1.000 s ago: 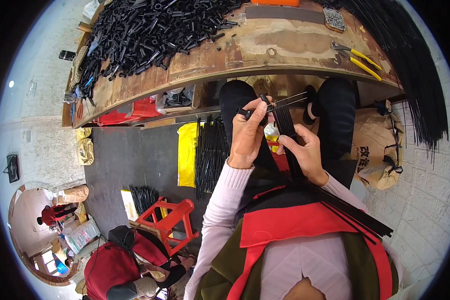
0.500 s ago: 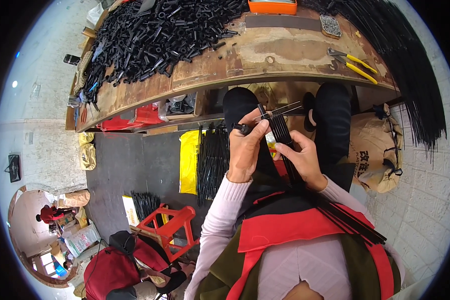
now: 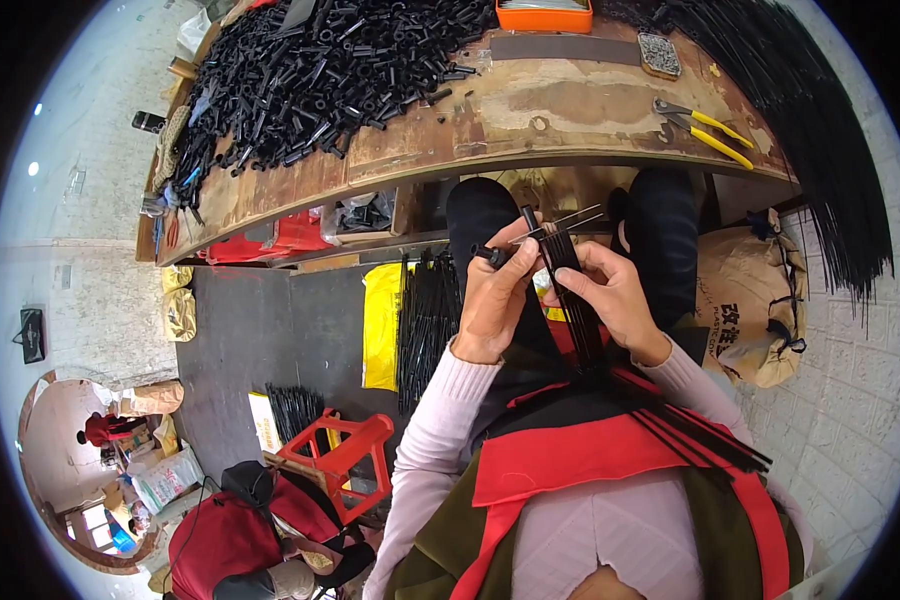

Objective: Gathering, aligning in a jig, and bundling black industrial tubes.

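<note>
My left hand [image 3: 495, 300] is closed, thumb against fingers, beside the upper ends of a bundle of thin black rods [image 3: 578, 330]. A short black tube [image 3: 487, 256] sticks out of its fingers to the left. Another black tube [image 3: 529, 216] points up at its fingertips. Thin metal wires [image 3: 580, 217] cross there and reach to the right. My right hand [image 3: 615, 295] pinches the black rods a little below. These rods run down over my lap and red apron [image 3: 550, 465], fanning out to the lower right. The exact hold at the left fingertips is partly hidden.
Ahead is a wooden bench [image 3: 560, 100] with a heap of black tubes [image 3: 310, 75], an orange box [image 3: 543, 18], a small tray of metal bits [image 3: 659, 54] and yellow-handled pliers [image 3: 705, 132]. Long black rods [image 3: 820, 130] overhang its right end. A red stool [image 3: 355, 460] stands lower left.
My right hand has shifted slightly up along the rods, towards the left fingertips. My left hand stays almost where it was, still holding the tube.
</note>
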The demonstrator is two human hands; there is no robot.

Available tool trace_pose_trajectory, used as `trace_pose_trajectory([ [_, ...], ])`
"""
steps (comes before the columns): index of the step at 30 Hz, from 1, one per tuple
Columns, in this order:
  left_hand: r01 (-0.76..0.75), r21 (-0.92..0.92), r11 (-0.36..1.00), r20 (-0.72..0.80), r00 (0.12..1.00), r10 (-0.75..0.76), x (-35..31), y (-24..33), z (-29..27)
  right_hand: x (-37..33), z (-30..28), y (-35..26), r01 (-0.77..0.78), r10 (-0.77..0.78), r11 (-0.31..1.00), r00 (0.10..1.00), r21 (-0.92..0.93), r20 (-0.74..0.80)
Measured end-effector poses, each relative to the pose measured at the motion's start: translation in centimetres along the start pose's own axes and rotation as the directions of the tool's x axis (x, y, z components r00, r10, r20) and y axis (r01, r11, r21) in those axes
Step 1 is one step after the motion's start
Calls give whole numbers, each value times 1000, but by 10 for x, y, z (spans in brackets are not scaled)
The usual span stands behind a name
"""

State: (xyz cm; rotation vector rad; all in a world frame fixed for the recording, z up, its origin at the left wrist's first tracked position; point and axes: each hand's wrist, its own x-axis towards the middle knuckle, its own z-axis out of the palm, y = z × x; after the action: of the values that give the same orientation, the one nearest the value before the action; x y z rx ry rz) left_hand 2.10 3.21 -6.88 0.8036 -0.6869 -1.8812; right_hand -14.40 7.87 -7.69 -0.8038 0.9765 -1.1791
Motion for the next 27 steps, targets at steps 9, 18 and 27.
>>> trace_pose_trajectory([
  [9, -7, 63, 998, -6, 1000, 7, -4, 2, 4, -11, 11, -1, 97, -117, 970, 990, -222, -75],
  [18, 37, 23, 999, 35, 999, -38, 5, -3, 0, 4, -10, -8, -74, 73, 997, 995, 11, 74],
  [27, 173, -51, 984, 2, 985, -173, 14, -15, -2, 10, -14, -1, -78, 77, 997, 996, 24, 34],
])
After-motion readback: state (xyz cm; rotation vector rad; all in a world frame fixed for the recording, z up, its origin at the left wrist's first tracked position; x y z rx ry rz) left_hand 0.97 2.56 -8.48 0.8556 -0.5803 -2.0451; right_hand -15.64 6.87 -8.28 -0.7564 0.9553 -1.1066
